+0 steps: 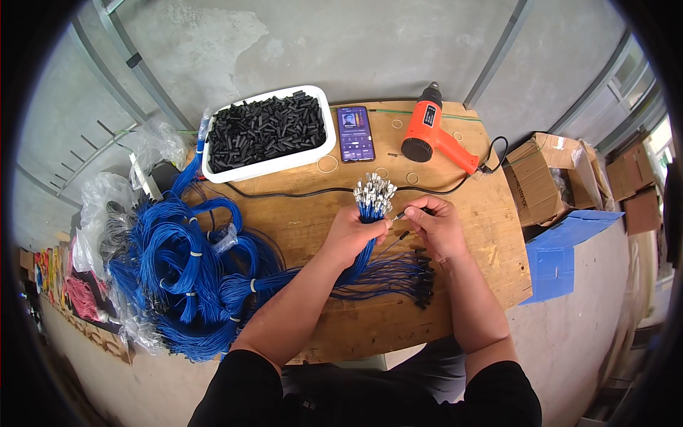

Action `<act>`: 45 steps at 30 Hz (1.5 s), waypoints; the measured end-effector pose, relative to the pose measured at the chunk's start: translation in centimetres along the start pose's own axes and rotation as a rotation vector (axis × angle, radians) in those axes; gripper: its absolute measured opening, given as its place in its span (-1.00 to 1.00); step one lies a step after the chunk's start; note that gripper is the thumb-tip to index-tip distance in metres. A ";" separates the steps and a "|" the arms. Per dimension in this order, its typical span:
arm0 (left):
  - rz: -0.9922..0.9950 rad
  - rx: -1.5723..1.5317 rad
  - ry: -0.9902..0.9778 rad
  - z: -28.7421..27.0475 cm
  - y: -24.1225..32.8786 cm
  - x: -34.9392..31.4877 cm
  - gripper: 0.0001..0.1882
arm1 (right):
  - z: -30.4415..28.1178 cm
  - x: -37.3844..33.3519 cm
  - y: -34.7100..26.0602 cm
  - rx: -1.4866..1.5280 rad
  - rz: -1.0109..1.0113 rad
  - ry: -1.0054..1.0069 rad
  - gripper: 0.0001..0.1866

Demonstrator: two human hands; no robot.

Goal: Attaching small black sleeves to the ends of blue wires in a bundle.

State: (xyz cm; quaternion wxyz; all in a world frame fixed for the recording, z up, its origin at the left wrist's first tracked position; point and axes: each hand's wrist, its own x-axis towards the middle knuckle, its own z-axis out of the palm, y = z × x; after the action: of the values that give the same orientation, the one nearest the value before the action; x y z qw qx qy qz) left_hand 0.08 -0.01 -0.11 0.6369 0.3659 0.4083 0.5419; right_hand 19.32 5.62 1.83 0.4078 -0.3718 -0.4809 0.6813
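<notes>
My left hand (353,231) is closed round a bundle of blue wires (366,211), whose silvery metal terminals (375,191) stand up in a cluster above the fist. Just right of it, my right hand (435,228) pinches a short black sleeve (425,211) close to a single terminal near the left thumb. Below the hands, blue wires with black sleeves on their ends (422,279) fan out to the right across the wooden table (469,299). A white tray (263,169) heaped with loose black sleeves (267,132) stands at the back left.
Coils of blue wire (188,263) cover the table's left side. A phone (355,135) and an orange heat gun (431,135) lie at the back. A black cord (299,193) crosses behind my hands. Cardboard boxes (530,186) stand beyond the right edge.
</notes>
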 end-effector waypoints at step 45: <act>0.105 0.215 0.062 0.4 -0.5 -0.1 -0.80 | -2.2 1.0 -0.7 0.196 0.093 0.092 -0.86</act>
State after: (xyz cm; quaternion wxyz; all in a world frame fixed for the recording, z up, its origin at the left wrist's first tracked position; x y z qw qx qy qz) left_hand 0.64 -0.22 -0.42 0.5519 0.4359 0.4638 0.5388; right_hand 21.06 7.41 1.77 0.4320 -0.3829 -0.3749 0.7254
